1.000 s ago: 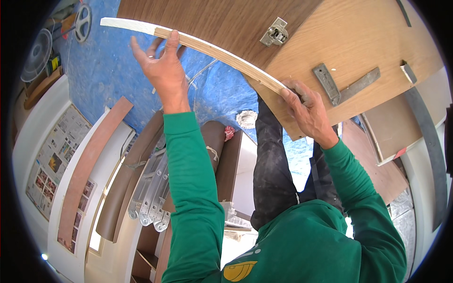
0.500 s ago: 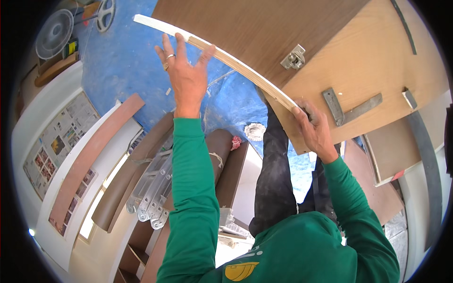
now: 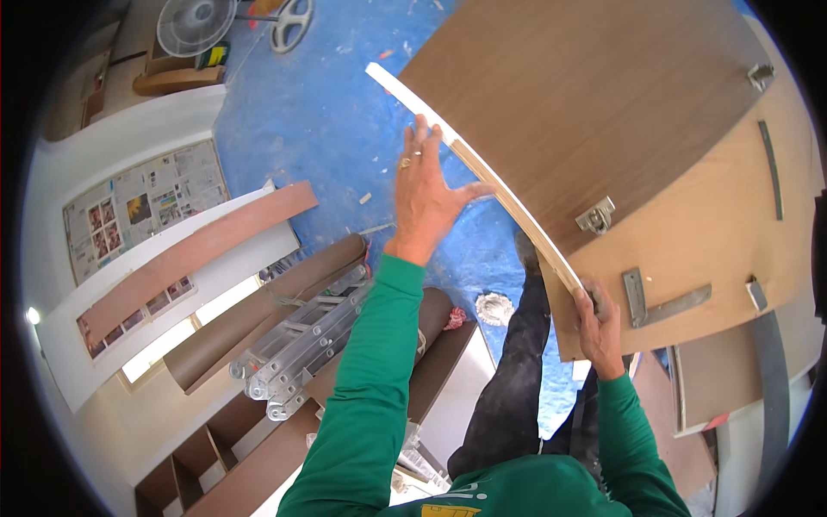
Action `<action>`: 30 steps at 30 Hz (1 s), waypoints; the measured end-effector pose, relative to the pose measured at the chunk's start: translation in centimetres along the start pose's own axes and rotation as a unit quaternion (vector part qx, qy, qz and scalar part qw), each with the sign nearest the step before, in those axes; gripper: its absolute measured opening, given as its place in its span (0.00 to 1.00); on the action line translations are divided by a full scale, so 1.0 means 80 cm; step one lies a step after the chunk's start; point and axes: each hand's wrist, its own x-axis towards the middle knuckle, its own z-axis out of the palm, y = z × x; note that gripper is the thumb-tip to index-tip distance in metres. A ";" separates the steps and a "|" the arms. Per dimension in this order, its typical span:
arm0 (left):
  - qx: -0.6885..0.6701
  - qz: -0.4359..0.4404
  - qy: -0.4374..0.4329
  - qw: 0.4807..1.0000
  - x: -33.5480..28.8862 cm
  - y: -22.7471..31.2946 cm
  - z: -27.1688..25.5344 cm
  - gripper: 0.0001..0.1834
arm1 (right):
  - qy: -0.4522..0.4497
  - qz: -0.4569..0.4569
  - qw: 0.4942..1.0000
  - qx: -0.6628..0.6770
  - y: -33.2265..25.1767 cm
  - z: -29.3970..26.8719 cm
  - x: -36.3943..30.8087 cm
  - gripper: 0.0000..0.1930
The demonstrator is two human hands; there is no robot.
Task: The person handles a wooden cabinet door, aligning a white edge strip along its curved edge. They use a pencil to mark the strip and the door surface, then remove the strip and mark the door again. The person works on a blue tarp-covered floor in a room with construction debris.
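Note:
A brown wood-grain panel point(image 3: 534, 103) with metal hinges lies on a tan board. Along its left side runs a long narrow strip point(image 3: 508, 194), white at the far end and part bare wood nearer me; I cannot tell if it is loose or the panel's own edge. My left hand point(image 3: 426, 194), with rings on it, has its fingers spread and the fingertips touching the strip midway along. At the near end, my right hand point(image 3: 600, 327) closes on the strip, thumb in front and fingers partly hidden behind.
The tan board point(image 3: 689, 233) carries an L-shaped dark bracket point(image 3: 637, 297) and a thin dark strip point(image 3: 769, 172). To the left lie a folded aluminium ladder point(image 3: 301, 345) and brown rolls point(image 3: 258, 310). A fan point(image 3: 196, 24) stands far left on the blue floor covering point(image 3: 319, 112).
The view has swung left, so the panel, strip and hands appear further right and lower. My left hand stays spread against the strip; my right hand keeps its hold at the near end.

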 end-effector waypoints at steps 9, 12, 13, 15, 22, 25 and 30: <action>-0.100 -0.055 -0.031 0.993 0.010 0.000 -0.006 0.76 | -0.003 0.018 1.000 0.003 -0.009 0.005 -0.001 0.15; -0.151 -0.062 -0.057 0.985 0.014 -0.005 -0.006 0.81 | -0.006 0.007 1.000 -0.002 -0.007 0.006 0.000 0.15; -0.144 -0.060 -0.075 0.985 0.016 -0.003 -0.008 0.82 | -0.006 0.012 1.000 0.000 -0.005 0.005 -0.001 0.15; -0.126 -0.055 -0.093 0.986 0.018 -0.003 -0.010 0.83 | -0.006 0.022 1.000 0.004 -0.001 0.006 -0.002 0.15; -0.090 -0.043 -0.057 0.993 0.014 -0.001 -0.006 0.82 | -0.009 0.024 1.000 -0.011 0.002 0.006 -0.003 0.16; -0.120 -0.047 -0.053 0.990 0.011 -0.003 -0.001 0.81 | -0.008 0.024 1.000 0.002 0.002 0.007 -0.003 0.16; -0.136 -0.054 -0.063 0.987 0.011 -0.003 0.000 0.81 | -0.021 0.002 0.999 -0.027 0.018 0.002 0.000 0.19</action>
